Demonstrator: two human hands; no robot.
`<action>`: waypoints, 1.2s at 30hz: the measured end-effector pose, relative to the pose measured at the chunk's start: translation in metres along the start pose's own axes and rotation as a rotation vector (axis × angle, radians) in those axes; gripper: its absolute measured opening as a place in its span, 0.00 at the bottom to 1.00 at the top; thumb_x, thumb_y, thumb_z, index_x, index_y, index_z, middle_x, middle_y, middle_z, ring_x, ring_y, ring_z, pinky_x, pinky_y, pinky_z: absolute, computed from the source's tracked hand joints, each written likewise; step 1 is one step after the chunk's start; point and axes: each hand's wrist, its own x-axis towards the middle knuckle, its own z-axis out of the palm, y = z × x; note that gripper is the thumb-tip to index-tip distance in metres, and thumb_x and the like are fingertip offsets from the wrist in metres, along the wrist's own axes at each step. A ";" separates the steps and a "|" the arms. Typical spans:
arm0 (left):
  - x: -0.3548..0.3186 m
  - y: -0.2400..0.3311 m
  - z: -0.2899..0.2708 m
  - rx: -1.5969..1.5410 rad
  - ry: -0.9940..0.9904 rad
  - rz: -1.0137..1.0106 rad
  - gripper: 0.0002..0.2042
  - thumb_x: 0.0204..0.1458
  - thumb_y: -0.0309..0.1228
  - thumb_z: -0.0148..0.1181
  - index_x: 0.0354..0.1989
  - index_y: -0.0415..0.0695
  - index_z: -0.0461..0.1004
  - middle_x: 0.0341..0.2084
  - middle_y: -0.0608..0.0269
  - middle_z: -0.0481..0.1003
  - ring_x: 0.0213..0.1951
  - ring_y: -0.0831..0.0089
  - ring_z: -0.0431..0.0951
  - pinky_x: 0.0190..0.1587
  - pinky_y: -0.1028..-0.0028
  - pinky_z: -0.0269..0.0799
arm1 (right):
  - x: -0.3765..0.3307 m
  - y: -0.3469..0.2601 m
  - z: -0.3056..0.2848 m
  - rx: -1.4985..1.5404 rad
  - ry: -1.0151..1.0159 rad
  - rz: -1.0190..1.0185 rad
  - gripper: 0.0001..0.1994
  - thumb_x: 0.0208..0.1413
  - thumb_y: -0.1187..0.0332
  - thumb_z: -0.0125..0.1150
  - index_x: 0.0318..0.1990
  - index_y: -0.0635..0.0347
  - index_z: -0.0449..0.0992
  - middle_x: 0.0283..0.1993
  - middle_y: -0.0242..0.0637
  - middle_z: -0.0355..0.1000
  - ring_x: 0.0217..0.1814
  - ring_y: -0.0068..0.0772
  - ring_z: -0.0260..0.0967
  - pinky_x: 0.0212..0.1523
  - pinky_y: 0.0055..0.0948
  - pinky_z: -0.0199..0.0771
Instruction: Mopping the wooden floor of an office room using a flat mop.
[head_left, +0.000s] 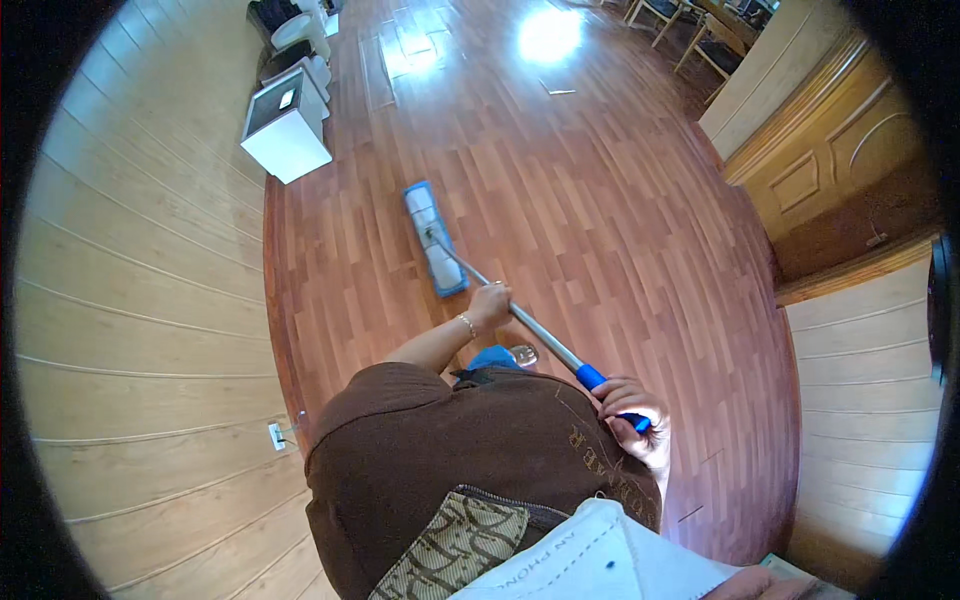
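A flat mop [440, 255] with a blue-edged, pale head lies on the wood-look floor ahead of me, a little left of the middle. From its head a metal pole runs back toward my right side, ending in a blue grip. My left hand [490, 305] is wrapped around the lower part of the pole, a bracelet on its wrist. Closed on the blue grip at the pole's top end is my right hand [630, 408], close to my right side. The pole slants across the front of my brown top.
Along the left wall stands a white box-shaped cabinet [287, 150], with chairs behind it. Wooden chairs [715, 50] are at the far right, and a brown panelled door [820, 170] is on the right. A wall socket [277, 436] sits low at left.
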 end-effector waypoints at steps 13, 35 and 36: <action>-0.166 0.145 0.059 -0.014 -0.047 0.319 0.07 0.30 0.34 0.61 0.14 0.46 0.71 0.21 0.57 0.74 0.31 0.56 0.75 0.36 0.60 0.71 | -0.234 -0.090 0.071 -0.157 0.396 -0.194 0.06 0.51 0.70 0.58 0.32 0.63 0.73 0.27 0.40 0.74 0.34 0.43 0.74 0.42 0.45 0.70; -0.459 0.471 0.079 -0.327 -0.951 1.470 0.08 0.38 0.38 0.62 0.17 0.48 0.74 0.14 0.59 0.74 0.18 0.60 0.74 0.22 0.63 0.68 | -0.494 -0.401 0.304 -1.129 0.426 -0.081 0.07 0.46 0.64 0.64 0.28 0.54 0.73 0.28 0.32 0.75 0.32 0.34 0.74 0.34 0.36 0.72; -0.467 0.470 0.091 -0.335 -0.821 1.597 0.08 0.38 0.38 0.62 0.17 0.48 0.74 0.14 0.58 0.74 0.20 0.59 0.76 0.23 0.62 0.69 | -0.479 -0.407 0.310 -1.065 0.465 -0.138 0.06 0.46 0.65 0.64 0.27 0.54 0.74 0.27 0.32 0.75 0.32 0.34 0.75 0.34 0.35 0.73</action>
